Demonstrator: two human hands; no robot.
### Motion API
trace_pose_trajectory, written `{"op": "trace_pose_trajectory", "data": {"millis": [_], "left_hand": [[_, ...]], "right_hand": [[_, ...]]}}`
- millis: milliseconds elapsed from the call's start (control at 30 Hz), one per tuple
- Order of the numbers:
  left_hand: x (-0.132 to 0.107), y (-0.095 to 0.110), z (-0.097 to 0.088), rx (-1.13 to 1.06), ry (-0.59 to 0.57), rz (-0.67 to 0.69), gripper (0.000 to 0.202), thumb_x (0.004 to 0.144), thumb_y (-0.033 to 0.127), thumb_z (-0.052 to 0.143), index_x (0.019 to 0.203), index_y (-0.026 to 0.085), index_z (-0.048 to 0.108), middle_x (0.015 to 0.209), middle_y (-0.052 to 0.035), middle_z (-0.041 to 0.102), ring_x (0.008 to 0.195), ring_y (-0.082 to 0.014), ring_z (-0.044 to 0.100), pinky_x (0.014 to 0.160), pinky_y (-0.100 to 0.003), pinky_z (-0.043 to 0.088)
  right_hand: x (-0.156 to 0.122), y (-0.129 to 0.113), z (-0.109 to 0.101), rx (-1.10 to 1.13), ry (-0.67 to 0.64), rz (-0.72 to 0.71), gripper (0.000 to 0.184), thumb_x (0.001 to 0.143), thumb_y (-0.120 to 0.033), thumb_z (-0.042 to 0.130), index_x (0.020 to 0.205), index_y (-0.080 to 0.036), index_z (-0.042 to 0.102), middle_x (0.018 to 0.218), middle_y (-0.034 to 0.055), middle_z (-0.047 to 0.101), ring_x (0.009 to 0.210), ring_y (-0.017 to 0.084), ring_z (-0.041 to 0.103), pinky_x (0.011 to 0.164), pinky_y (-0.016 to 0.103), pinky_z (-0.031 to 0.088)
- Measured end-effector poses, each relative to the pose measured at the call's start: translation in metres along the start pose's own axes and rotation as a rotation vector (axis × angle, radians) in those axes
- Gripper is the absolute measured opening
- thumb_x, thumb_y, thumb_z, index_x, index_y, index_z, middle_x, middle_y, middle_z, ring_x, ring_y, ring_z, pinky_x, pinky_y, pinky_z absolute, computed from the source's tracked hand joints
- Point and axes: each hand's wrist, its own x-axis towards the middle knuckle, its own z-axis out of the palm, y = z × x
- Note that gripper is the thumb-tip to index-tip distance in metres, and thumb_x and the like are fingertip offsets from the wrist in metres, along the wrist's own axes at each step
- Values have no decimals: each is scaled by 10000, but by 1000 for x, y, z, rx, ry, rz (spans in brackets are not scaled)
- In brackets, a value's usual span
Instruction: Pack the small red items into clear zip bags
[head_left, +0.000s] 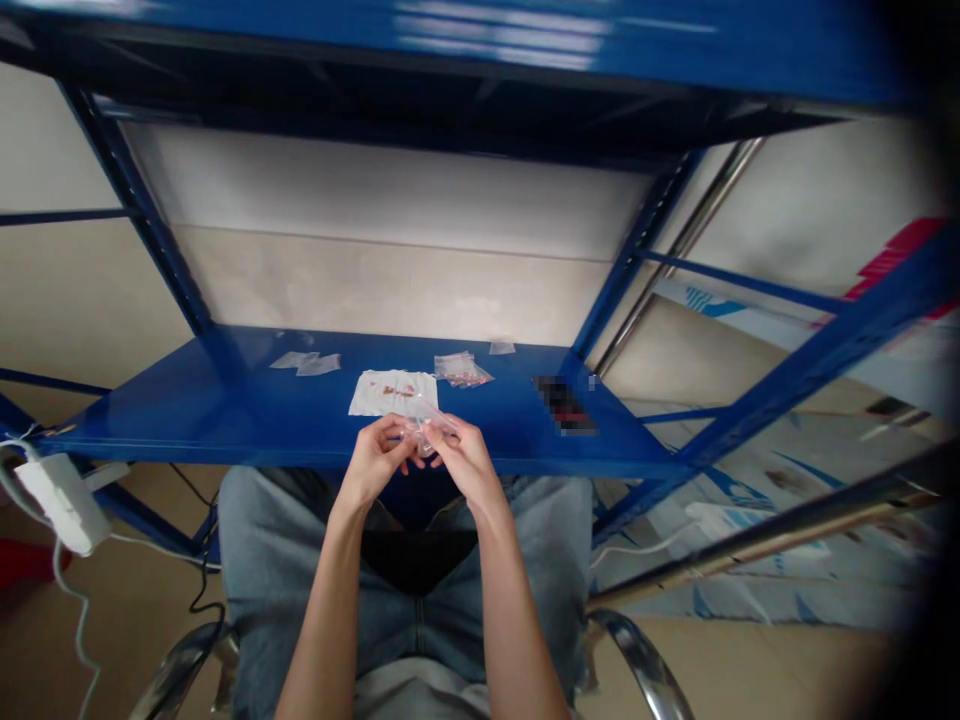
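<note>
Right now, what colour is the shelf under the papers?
The shelf is glossy blue, best in the head view.

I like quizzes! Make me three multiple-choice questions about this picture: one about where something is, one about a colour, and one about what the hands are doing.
1. Where is the white paper with red marks?
A) on the floor
B) on the metal shelf
C) on the person's lap

2. What colour is the metal shelf?
A) green
B) grey
C) blue

3. What are the left hand and right hand doing with the clear plastic bag?
A) both are holding it
B) only the right hand is holding it
C) neither is touching it

Answers:
1. B, because the paper lies flat on top of the shelf.
2. C, because the shelf top shows bright blue.
3. A, because both hands pinch the bag together just above the shelf's edge.
</note>
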Motion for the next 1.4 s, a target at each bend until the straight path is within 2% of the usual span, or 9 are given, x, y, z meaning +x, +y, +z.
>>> {"op": "trace_pose_trajectory", "data": {"millis": [167,267,433,633,800,900,1067,1133,1400], "left_hand": [[-6,0,-7,82,52,1,302,823,381,732,961,141,609,781,-43,716,502,-136,663,407,-185,389],[-9,5,-9,100,42,-10,330,825,396,735,994,144,603,813,-68,743,529,-155,684,410,-183,374],[-17,17,-12,36,-95,-60,396,833,395,743,1096,136,601,912,-136,772,778,-259,760,537,-229,472],[-24,26,-21,41,-194,-77,449,832,392,747,1188,140,640,1015,-146,764,903,-258,735,648,-267,509],[-19,24,-21,121,-17,42,308,892,427,660,980,135,708,936,-96,747,800,-185,679,656,-252,498],[-19,24,-19,232,-76,48,309,907,442,629,879,142,697,794,-52,712,674,-142,616,611,-230,463],[-20,25,-13,329,-311,-33,328,894,459,630,824,149,712,742,-45,698,644,-148,596,576,-226,443],[-20,25,-11,342,-312,-8,320,872,455,657,799,151,728,725,-41,694,660,-157,599,600,-233,449],[-16,22,-13,418,-210,54,259,839,405,712,776,154,728,738,-55,710,687,-175,620,666,-264,454]], "right_hand": [[-10,-10,0,-40,-122,-76,311,840,-394,708,1057,-173,739,988,77,757,804,202,700,633,249,512],[-9,-7,0,-86,-68,-105,265,857,-325,659,1047,-165,751,962,94,767,786,216,709,666,286,533],[-4,-2,-5,-148,13,-125,237,852,-214,542,945,-136,745,836,97,744,627,170,650,575,270,496],[-13,-11,-15,-190,-114,-151,454,853,-165,528,1297,-228,594,826,-12,598,542,78,502,510,201,409],[-18,-10,-18,-223,-360,-15,512,824,-236,673,1320,-225,547,869,-6,609,610,101,573,521,205,446],[-17,-12,-18,-229,-311,-32,590,783,-340,776,1322,-213,572,938,29,670,733,135,616,662,248,500],[-16,-19,-22,-171,-266,-56,316,894,-449,641,993,-159,722,819,43,702,702,151,611,640,254,455],[-16,-18,-23,-167,-267,-50,284,860,-430,679,884,-151,722,760,35,691,656,146,594,604,246,434],[-16,-12,-24,-95,-323,3,225,811,-369,728,835,-153,671,725,20,675,632,135,601,616,246,452]]}}
